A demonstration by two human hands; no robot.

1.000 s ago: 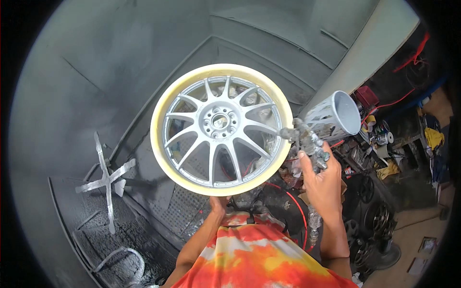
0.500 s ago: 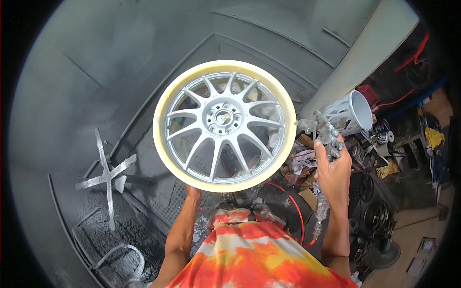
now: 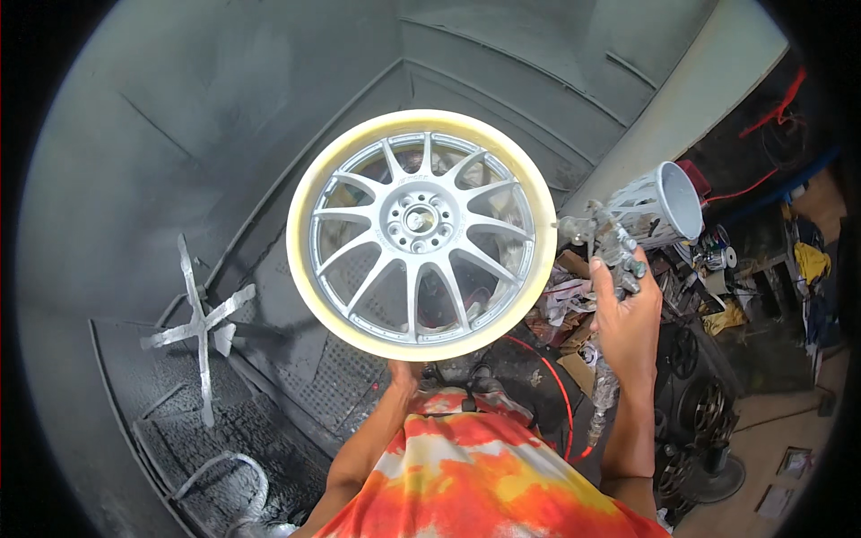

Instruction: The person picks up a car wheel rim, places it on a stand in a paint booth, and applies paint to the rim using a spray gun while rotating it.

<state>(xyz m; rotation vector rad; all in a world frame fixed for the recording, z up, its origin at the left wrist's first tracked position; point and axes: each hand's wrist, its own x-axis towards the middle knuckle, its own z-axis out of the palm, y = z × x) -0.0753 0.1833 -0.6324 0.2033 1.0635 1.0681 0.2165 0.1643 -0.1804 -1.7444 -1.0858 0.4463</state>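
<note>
A multi-spoke car wheel (image 3: 429, 193) faces up in front of me, its spokes silver and its rim lip pale yellow. My left hand (image 3: 405, 370) is at the near underside of the rim; the wheel hides its fingers, so its grip does not show. To the right, my right hand (image 3: 626, 314) is closed around a paint-spattered spray gun (image 3: 619, 247). The gun's nozzle end points left, close to the wheel's right edge. From the gun's lower end, a red hose (image 3: 563, 394) loops toward the floor. What supports the wheel from below is hidden.
A silver-coated cross-shaped stand (image 3: 203, 330) is at the left. Grey booth walls (image 3: 215, 117) curve around the far side. Beyond the gun are a grey slatted basket (image 3: 679, 202) and cluttered rags and cans. Dark wheels (image 3: 704, 403) lie at the lower right.
The wheel has turned counterclockwise, its hub lettering moving from the right side to the top. My left hand has slid rightward along the near rim. The spray gun has barely moved.
</note>
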